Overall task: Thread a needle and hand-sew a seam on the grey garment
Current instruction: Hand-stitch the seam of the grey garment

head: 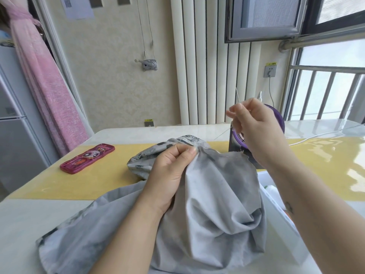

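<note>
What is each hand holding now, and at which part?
Left hand pinches a gathered fold of the grey garment; right hand pinches the needle near its lower end.

Light: bright daylight from the window at far right.
Glare: white sheen on the glossy table, right side.
Shadows: soft, faint.
Focus: sharp throughout.
Edges: wide-angle bending of straight lines.

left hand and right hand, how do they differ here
The left hand sits low on the grey garment, pinching a gathered fold; the right hand is raised clear of the cloth. The left hand holds fabric; the right hand pinches a thin needle pointing up. Both pinch with curled fingers.
</note>
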Motion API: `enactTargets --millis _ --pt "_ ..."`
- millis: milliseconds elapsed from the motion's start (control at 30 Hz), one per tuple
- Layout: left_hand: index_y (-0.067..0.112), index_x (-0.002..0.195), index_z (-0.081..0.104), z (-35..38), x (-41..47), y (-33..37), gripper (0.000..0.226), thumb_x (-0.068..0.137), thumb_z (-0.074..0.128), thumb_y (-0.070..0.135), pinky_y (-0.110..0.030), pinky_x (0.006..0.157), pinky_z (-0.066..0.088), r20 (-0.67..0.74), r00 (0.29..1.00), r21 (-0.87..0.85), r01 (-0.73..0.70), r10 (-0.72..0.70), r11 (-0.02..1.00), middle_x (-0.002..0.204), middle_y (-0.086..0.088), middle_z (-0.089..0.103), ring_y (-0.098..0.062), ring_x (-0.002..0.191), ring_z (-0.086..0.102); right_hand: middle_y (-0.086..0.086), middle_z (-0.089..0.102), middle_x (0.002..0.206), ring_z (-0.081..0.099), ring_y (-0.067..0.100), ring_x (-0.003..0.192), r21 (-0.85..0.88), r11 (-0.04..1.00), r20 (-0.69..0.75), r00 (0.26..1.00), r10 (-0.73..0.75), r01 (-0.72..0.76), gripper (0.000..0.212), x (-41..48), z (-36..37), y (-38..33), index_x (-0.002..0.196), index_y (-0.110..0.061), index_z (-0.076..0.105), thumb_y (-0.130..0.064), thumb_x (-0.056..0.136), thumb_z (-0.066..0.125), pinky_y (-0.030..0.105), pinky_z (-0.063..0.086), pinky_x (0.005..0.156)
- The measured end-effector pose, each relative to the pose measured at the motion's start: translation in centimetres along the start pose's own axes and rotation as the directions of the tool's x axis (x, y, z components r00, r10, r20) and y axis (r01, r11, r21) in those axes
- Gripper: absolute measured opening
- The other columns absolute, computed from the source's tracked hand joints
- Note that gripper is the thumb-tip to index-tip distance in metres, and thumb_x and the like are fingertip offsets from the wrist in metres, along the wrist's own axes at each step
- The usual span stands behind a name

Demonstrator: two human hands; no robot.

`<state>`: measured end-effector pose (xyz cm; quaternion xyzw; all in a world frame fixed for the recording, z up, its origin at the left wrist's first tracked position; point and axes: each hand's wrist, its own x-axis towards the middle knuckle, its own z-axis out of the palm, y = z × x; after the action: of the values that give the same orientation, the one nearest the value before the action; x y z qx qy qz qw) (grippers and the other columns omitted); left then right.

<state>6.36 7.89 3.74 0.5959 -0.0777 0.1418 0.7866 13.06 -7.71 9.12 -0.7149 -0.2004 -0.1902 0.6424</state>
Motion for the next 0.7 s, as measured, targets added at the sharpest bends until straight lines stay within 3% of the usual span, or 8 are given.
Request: enactTargets --millis 67,167,267,400,500,700 --pt "0.015 0.074 0.065 0.1 -0.1 0.0 0.009 0.072 0.065 0.023 -0.017 0.062 0.05 -0.009 1.0 -0.006 0.001 -0.001 1.0 0.071 -0.001 0.067 -0.009 0.066 0.061 -0.01 0.059 0.049 0.064 0.021 0.078 -0.06 0.998 0.033 0.999 -0.028 0.03 0.022 -0.2 0.0 -0.2 0.077 -0.02 0.052 -0.022 0.098 0.045 0.035 0.045 0.075" --pt "0.016 0.073 0.065 0.0 -0.1 0.0 0.009 0.07 0.064 0.024 -0.018 0.062 0.05 -0.011 1.0 -0.012 0.003 -0.003 1.0 0.071 -0.001 0.067 -0.009 0.065 0.061 -0.01 0.068 0.061 0.065 0.029 0.086 -0.133 0.99 0.135 0.991 -0.018 0.036 0.02 -0.7 0.4 -0.9 0.081 -0.017 0.055 -0.021 0.098 0.046 0.047 0.05 0.084" --pt "0.015 0.075 0.065 -0.1 -0.1 0.1 0.008 0.074 0.068 0.022 -0.018 0.063 0.05 -0.004 1.0 0.002 0.002 -0.002 1.0 0.071 -0.001 0.068 -0.009 0.066 0.061 -0.009 0.069 0.072 0.064 0.018 0.081 -0.28 0.95 0.129 0.986 -0.104 0.137 0.019 -1.5 0.7 -1.8 0.083 -0.016 0.056 -0.023 0.097 0.046 0.044 0.05 0.081" --pt "0.015 0.075 0.066 -0.3 0.0 0.2 0.008 0.077 0.07 0.021 -0.022 0.068 0.051 -0.004 1.0 0.011 -0.01 0.01 1.0 0.076 -0.005 0.068 -0.013 0.071 0.062 -0.002 0.067 0.085 0.058 0.031 0.084 -0.597 0.744 0.236 0.952 -0.195 0.3 0.019 -3.1 1.9 -2.2 0.094 -0.019 0.049 -0.034 0.097 0.037 0.041 0.046 0.073" --pt "0.021 0.072 0.068 -0.7 0.2 0.3 0.008 0.078 0.065 0.026 -0.029 0.076 0.048 -0.007 1.0 0.048 -0.021 0.022 0.999 0.082 -0.007 0.066 -0.017 0.079 0.059 0.003 0.066 0.088 0.056 0.036 0.083 -0.685 0.624 0.303 0.926 -0.225 0.376 0.014 -3.5 2.7 -1.0 0.097 -0.02 0.043 -0.031 0.099 0.033 0.038 0.038 0.062" --pt "0.018 0.079 0.07 -1.7 0.3 0.6 0.009 0.079 0.071 0.027 -0.029 0.083 0.047 0.045 0.998 0.246 -0.057 0.047 0.968 0.085 -0.004 0.07 -0.012 0.084 0.061 0.01 0.06 0.071 0.054 0.037 0.075 -0.605 0.713 0.33 0.927 -0.18 0.354 0.017 -1.9 1.5 0.6 0.099 -0.015 0.049 -0.029 0.099 0.04 0.041 0.045 0.063"
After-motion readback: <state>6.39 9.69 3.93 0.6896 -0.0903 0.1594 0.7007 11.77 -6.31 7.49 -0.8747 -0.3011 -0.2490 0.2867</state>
